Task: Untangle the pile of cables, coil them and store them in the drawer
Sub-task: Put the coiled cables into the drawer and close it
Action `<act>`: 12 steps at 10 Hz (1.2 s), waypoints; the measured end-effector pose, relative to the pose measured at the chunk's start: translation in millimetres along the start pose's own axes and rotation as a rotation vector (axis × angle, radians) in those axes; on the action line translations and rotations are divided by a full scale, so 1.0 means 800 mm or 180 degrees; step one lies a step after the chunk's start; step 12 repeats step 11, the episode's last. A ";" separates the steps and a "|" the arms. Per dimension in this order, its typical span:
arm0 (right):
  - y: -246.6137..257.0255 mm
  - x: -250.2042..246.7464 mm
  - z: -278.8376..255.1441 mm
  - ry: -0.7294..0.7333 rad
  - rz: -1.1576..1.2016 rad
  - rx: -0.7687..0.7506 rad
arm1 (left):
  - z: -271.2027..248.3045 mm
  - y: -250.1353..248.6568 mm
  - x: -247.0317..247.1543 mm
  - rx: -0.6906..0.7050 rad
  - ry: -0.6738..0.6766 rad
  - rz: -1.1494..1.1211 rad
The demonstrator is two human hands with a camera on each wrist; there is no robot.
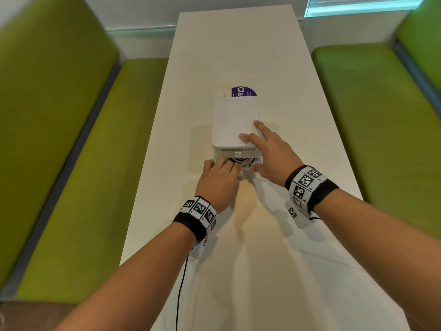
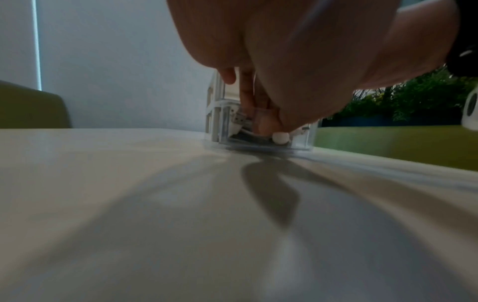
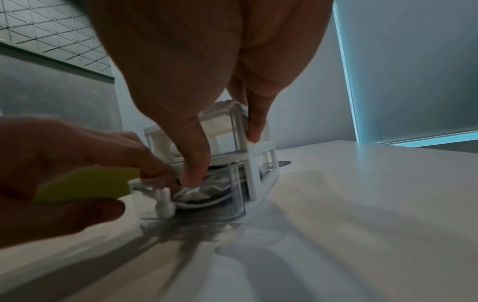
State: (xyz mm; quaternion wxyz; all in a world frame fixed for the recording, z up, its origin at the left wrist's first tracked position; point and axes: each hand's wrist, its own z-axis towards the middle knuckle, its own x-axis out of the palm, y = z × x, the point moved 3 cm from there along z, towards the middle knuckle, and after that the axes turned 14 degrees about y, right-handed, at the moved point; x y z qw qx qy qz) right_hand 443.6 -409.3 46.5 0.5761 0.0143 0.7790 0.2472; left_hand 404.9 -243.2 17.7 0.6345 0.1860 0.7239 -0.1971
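A small white drawer unit [image 1: 235, 120] stands mid-table. Its clear bottom drawer [image 3: 236, 196] is pulled out a little toward me and holds coiled white cables [image 3: 201, 192]. A white rabbit-shaped knob [image 3: 164, 202] sits on the drawer front. My left hand [image 1: 222, 173] reaches into the drawer from the front, its fingers [image 2: 258, 114] pressing down on the cables. My right hand [image 1: 267, 149] rests on the unit's top near corner with straight fingers, one finger down its right side. The right thumb [image 3: 194, 163] pushes on the cables. How much cable lies deeper in the drawer is hidden.
The long white table [image 1: 238, 44] runs away from me between two green benches [image 1: 78, 139] [image 1: 372, 115]. A round purple sticker [image 1: 243, 91] lies just behind the unit. A thin black wire [image 1: 181, 283] hangs from my left wrist band.
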 end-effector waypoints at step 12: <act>0.008 0.005 -0.001 -0.0394 -0.0558 0.0133 | -0.040 0.057 0.027 -0.0322 0.0604 -0.1176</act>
